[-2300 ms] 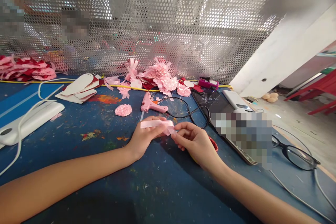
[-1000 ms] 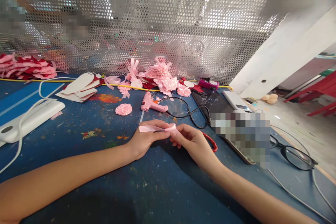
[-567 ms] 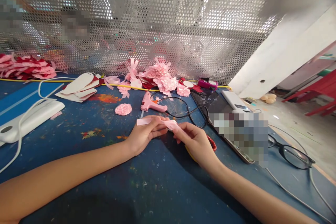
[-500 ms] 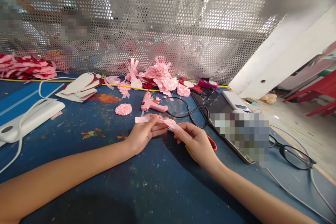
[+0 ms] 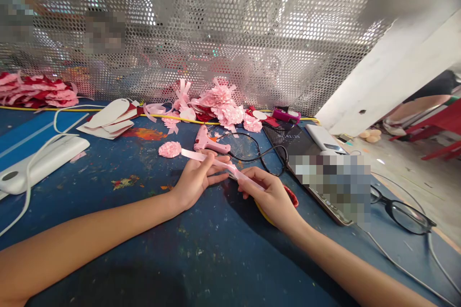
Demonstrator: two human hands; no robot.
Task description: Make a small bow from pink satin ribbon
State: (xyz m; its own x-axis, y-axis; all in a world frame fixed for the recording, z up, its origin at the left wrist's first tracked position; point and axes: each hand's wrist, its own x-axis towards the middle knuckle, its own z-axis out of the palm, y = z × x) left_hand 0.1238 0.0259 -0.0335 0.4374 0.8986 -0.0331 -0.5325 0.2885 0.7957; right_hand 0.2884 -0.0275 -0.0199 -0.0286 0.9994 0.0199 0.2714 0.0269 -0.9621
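Observation:
A pale pink ribbon (image 5: 194, 155) is stretched between my two hands above the blue table. My left hand (image 5: 196, 175) pinches it between thumb and fingers, its free end pointing left toward a round pink ruffled flower (image 5: 170, 149). My right hand (image 5: 270, 194) is closed on the ribbon's other, bunched part. A red and yellow handle (image 5: 291, 195) shows behind and below my right hand; I cannot tell whether it is touched. Just beyond my left fingers lies a pink glue gun (image 5: 209, 142) with a black cord.
Pink flowers (image 5: 219, 103) are heaped against the perforated metal screen (image 5: 230, 24). White card pieces (image 5: 110, 120) and a silver-white device (image 5: 45, 163) lie left. A dark tablet-like slab (image 5: 281, 141), a white power bank (image 5: 322, 138) and glasses (image 5: 406, 216) are right. A yellow cord (image 5: 140, 115) runs along the back.
The ribbon's free end has swung from level to a slant, slid partly back through my left fingers. Both hands stay nearly in place, the left fingers slightly more spread.

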